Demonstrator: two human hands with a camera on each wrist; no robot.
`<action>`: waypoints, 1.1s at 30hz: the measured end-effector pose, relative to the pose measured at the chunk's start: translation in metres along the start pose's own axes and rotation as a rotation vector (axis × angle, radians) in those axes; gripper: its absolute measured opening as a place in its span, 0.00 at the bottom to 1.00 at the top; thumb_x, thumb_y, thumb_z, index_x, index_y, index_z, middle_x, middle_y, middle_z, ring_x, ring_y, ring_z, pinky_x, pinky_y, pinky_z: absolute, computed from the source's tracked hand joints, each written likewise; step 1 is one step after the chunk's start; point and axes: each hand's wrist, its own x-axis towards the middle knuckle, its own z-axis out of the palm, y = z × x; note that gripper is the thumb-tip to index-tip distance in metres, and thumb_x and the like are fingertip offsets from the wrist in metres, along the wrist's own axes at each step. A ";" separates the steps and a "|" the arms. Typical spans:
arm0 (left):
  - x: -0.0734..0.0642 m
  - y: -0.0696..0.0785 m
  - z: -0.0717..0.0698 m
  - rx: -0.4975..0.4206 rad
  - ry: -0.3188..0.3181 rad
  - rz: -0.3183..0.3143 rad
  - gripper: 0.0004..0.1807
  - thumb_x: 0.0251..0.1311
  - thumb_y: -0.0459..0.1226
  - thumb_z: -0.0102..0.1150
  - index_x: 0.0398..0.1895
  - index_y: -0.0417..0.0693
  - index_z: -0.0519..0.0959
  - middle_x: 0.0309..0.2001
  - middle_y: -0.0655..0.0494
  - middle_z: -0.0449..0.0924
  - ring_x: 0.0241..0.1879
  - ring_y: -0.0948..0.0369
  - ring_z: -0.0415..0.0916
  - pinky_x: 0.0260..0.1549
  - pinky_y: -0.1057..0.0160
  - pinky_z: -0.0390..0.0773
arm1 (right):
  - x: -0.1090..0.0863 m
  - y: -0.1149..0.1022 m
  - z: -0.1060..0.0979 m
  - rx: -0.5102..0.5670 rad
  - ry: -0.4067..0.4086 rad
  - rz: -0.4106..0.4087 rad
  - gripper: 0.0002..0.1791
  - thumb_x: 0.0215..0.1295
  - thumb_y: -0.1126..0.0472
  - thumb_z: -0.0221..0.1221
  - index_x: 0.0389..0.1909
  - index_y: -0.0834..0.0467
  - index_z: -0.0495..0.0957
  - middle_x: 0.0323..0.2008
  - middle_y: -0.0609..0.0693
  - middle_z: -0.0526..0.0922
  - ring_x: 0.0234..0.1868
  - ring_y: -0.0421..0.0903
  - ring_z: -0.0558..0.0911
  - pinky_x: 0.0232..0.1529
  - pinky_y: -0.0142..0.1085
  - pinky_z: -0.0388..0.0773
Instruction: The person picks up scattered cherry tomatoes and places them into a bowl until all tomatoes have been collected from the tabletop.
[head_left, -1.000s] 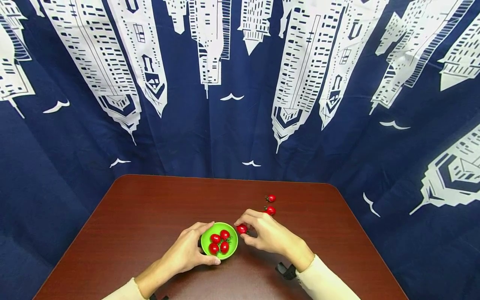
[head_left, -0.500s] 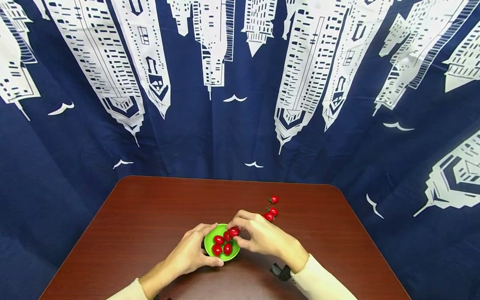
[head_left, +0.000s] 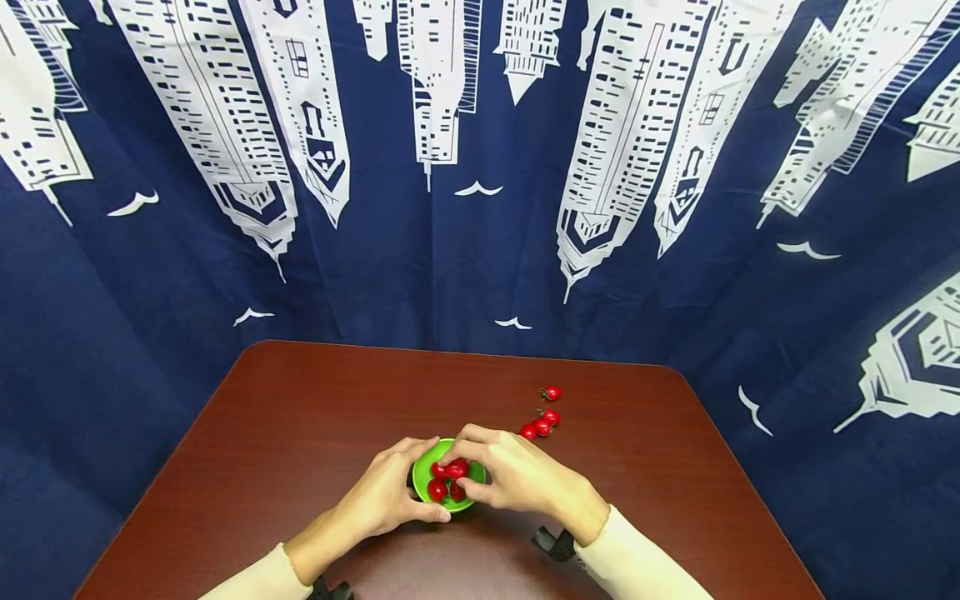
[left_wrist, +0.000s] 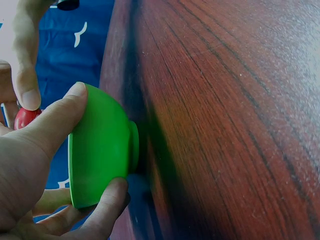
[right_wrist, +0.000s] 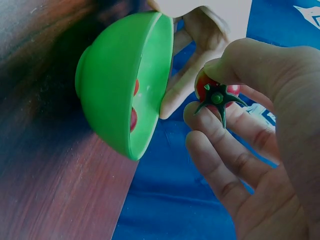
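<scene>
A green bowl (head_left: 424,468) with several cherry tomatoes (head_left: 437,490) in it sits near the front of the table. My left hand (head_left: 382,492) grips its left side, thumb at the near rim. In the left wrist view the bowl (left_wrist: 100,145) stands between thumb and fingers; I cannot tell whether its foot touches the table. Above the bowl's opening, my right hand (head_left: 517,471) pinches a cherry tomato (head_left: 456,468). The right wrist view shows this tomato (right_wrist: 202,84) between thumb and fingertips, green star-shaped stem outward, apart from the bowl (right_wrist: 107,85).
Several more cherry tomatoes (head_left: 542,427) lie on the brown wooden table (head_left: 337,392), beyond my right hand. A dark blue cloth (head_left: 390,275) with white building shapes hangs behind the table.
My right hand has carried the pinched tomato left, from beside the bowl to over it. More tomatoes on the table now show past the hand. The left hand keeps its grip.
</scene>
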 end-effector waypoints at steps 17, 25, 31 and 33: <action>0.001 0.001 0.000 -0.002 -0.003 -0.003 0.61 0.48 0.46 0.99 0.83 0.32 0.76 0.70 0.44 0.86 0.62 0.48 0.86 0.45 0.72 0.90 | 0.000 -0.003 0.005 -0.056 -0.036 -0.045 0.19 0.74 0.59 0.77 0.63 0.47 0.90 0.57 0.41 0.89 0.50 0.41 0.93 0.56 0.27 0.88; 0.001 0.004 -0.001 0.038 0.006 0.003 0.60 0.48 0.48 0.99 0.83 0.35 0.77 0.67 0.48 0.87 0.61 0.50 0.87 0.50 0.67 0.92 | -0.003 0.000 0.004 -0.084 0.011 -0.042 0.24 0.70 0.54 0.80 0.65 0.48 0.89 0.62 0.41 0.89 0.59 0.38 0.92 0.66 0.35 0.90; 0.001 0.005 -0.001 0.020 0.000 -0.017 0.60 0.48 0.47 0.99 0.83 0.36 0.77 0.68 0.47 0.87 0.62 0.49 0.87 0.47 0.71 0.90 | -0.005 0.001 0.003 -0.083 0.011 -0.036 0.25 0.70 0.54 0.80 0.66 0.48 0.89 0.62 0.41 0.89 0.60 0.39 0.92 0.66 0.35 0.90; 0.000 0.005 0.000 0.011 0.000 -0.019 0.60 0.48 0.46 0.99 0.83 0.36 0.77 0.68 0.46 0.87 0.62 0.48 0.86 0.46 0.73 0.89 | -0.007 0.001 0.003 -0.087 0.013 -0.035 0.25 0.70 0.54 0.80 0.66 0.48 0.88 0.62 0.41 0.89 0.60 0.39 0.91 0.66 0.35 0.90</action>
